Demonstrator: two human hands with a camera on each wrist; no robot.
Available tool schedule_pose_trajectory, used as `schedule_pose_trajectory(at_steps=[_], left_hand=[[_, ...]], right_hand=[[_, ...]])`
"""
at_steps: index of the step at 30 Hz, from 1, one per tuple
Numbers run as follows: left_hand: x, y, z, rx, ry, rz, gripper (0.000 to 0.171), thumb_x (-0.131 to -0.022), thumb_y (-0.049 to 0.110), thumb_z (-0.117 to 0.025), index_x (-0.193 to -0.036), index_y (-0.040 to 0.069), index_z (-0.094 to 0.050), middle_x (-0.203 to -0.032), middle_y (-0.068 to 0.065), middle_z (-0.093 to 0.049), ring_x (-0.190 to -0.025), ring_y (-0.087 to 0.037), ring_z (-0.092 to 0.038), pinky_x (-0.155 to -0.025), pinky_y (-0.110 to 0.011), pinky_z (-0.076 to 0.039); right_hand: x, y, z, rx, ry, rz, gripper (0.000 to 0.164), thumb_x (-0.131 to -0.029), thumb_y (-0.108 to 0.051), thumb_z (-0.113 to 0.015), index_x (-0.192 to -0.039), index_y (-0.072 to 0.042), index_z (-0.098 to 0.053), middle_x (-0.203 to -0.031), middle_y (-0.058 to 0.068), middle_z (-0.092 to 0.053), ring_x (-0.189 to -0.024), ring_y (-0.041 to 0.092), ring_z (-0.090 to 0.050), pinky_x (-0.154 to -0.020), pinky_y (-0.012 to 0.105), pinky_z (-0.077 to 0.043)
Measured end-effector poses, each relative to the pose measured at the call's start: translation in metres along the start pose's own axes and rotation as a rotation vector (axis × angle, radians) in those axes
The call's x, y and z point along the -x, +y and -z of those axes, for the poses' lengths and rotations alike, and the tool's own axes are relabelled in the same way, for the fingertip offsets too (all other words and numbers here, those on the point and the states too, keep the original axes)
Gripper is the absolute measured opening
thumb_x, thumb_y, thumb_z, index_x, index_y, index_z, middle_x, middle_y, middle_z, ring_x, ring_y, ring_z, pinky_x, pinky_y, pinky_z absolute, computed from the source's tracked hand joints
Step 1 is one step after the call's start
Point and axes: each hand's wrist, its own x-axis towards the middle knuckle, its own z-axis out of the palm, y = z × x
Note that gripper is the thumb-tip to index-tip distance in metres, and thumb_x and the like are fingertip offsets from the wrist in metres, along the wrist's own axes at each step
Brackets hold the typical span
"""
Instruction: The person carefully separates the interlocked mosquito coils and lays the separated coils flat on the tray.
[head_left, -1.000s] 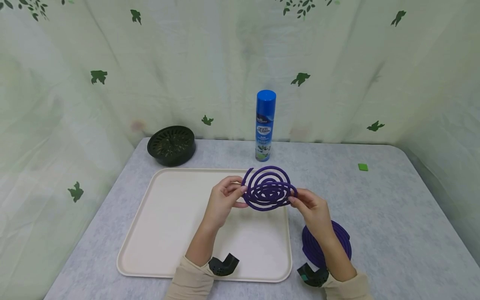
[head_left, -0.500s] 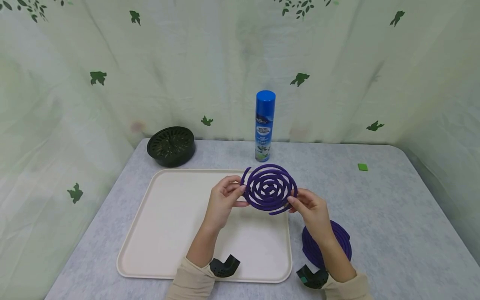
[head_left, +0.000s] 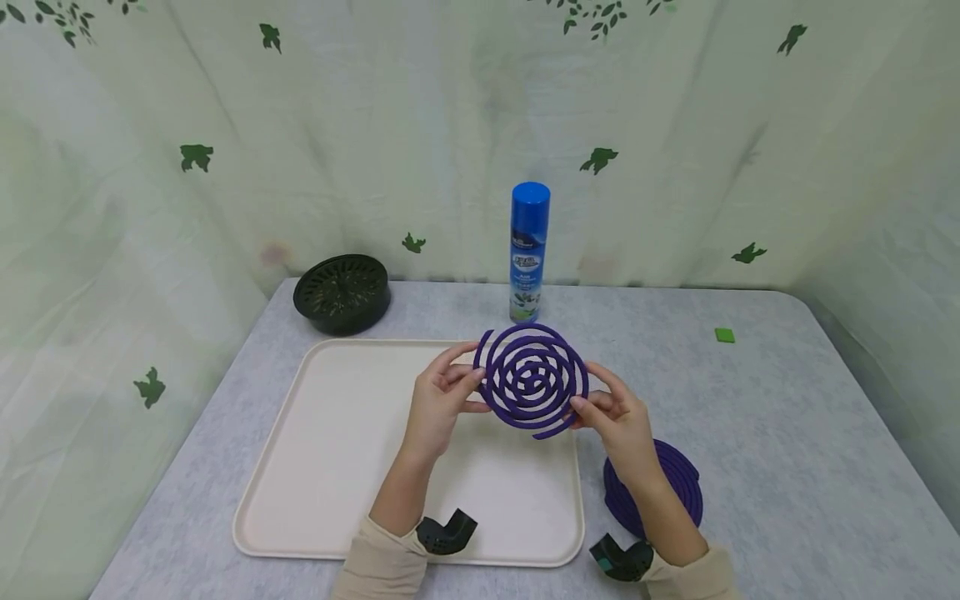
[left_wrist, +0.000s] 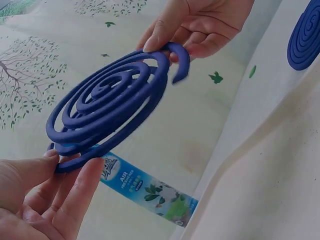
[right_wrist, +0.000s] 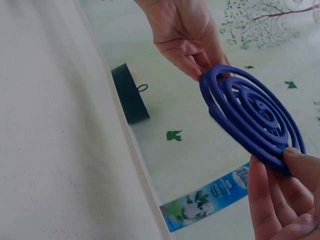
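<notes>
A purple pair of spiral mosquito coils (left_wrist: 112, 117), apparently nested and partly spread apart, is held up over the tray's right side. My left hand (head_left: 437, 408) pinches its left edge between thumb and fingers. On the opposite edge, my right hand (head_left: 626, 429) pinches it the same way. Both grips also show in the right wrist view, where the coils (right_wrist: 235, 127) look like two layers with gaps between the rings. More mosquito coils (head_left: 621, 496) lie flat on the table beneath my right forearm, partly hidden by it.
A cream tray (head_left: 322, 475) lies under my left arm. Behind it stands a dark round slotted holder (head_left: 348, 312) at the left. A blue air freshener can (head_left: 529, 250) stands upright behind the coils. One small green square (head_left: 724, 335) lies at the right. A leaf-print curtain hangs behind the table.
The held coils have tilted up to face the head camera and shifted slightly left. Their lower loose end has come into view. Both hands keep their pinch.
</notes>
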Motion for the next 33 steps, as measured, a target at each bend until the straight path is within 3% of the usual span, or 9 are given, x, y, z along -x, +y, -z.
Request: schedule_pose_trajectory(at_steps=[6, 11, 15, 21, 27, 33], left_hand=[[0.003, 0.011, 0.001, -0.049, 0.052, -0.049, 0.038, -0.086, -0.003, -0.055, -0.124, 0.001, -0.050, -0.089, -0.020, -0.061, -0.076, -0.020, -0.062, -0.057, -0.044, -0.053], [-0.001, 0.007, 0.010, -0.017, 0.126, -0.103, 0.038, -0.086, 0.002, -0.058, -0.123, 0.007, -0.053, -0.089, -0.017, -0.062, -0.075, -0.022, -0.062, -0.056, -0.039, -0.053], [-0.004, 0.007, 0.026, -0.010, 0.197, -0.168, 0.039, -0.086, 0.006, -0.059, -0.125, 0.007, -0.052, -0.089, -0.013, -0.062, -0.075, -0.020, -0.062, -0.057, -0.035, -0.054], [-0.004, 0.020, 0.058, -0.055, 0.283, -0.215, 0.040, -0.086, 0.005, -0.059, -0.125, 0.003, -0.051, -0.087, -0.011, -0.062, -0.074, -0.017, -0.062, -0.055, -0.031, -0.053], [0.004, 0.024, 0.097, -0.145, 0.391, -0.148, 0.038, -0.086, 0.007, -0.059, -0.124, 0.007, -0.053, -0.084, -0.009, -0.061, -0.073, -0.016, -0.062, -0.054, -0.029, -0.053], [0.012, 0.013, 0.129, -0.138, 0.483, 0.016, 0.040, -0.086, 0.007, -0.059, -0.126, 0.007, -0.051, -0.083, -0.005, -0.062, -0.069, -0.014, -0.062, -0.053, -0.029, -0.053]], right_hand=[[0.000, 0.000, 0.002, -0.061, -0.020, -0.056, 0.049, -0.086, 0.005, -0.055, -0.132, 0.000, -0.039, -0.076, 0.005, -0.064, -0.066, 0.016, -0.062, -0.059, 0.032, -0.054], [-0.001, -0.001, 0.001, -0.084, 0.012, -0.093, 0.051, -0.086, 0.003, -0.055, -0.133, -0.001, -0.037, -0.076, 0.005, -0.064, -0.067, 0.016, -0.063, -0.060, 0.032, -0.054], [-0.004, -0.001, -0.004, -0.107, 0.044, -0.121, 0.051, -0.086, 0.001, -0.057, -0.134, -0.005, -0.039, -0.076, 0.006, -0.064, -0.068, 0.018, -0.063, -0.061, 0.033, -0.054], [-0.010, 0.008, -0.015, -0.122, 0.050, -0.199, 0.052, -0.085, -0.004, -0.060, -0.133, -0.008, -0.040, -0.074, 0.006, -0.064, -0.068, 0.019, -0.063, -0.062, 0.035, -0.054], [-0.016, 0.023, -0.027, -0.173, 0.048, -0.321, 0.051, -0.085, -0.001, -0.059, -0.131, -0.009, -0.042, -0.072, 0.005, -0.064, -0.065, 0.018, -0.063, -0.060, 0.033, -0.054], [-0.019, 0.040, -0.038, -0.185, 0.074, -0.437, 0.048, -0.085, 0.004, -0.057, -0.129, -0.009, -0.044, -0.069, 0.008, -0.062, -0.062, 0.019, -0.063, -0.058, 0.034, -0.054]])
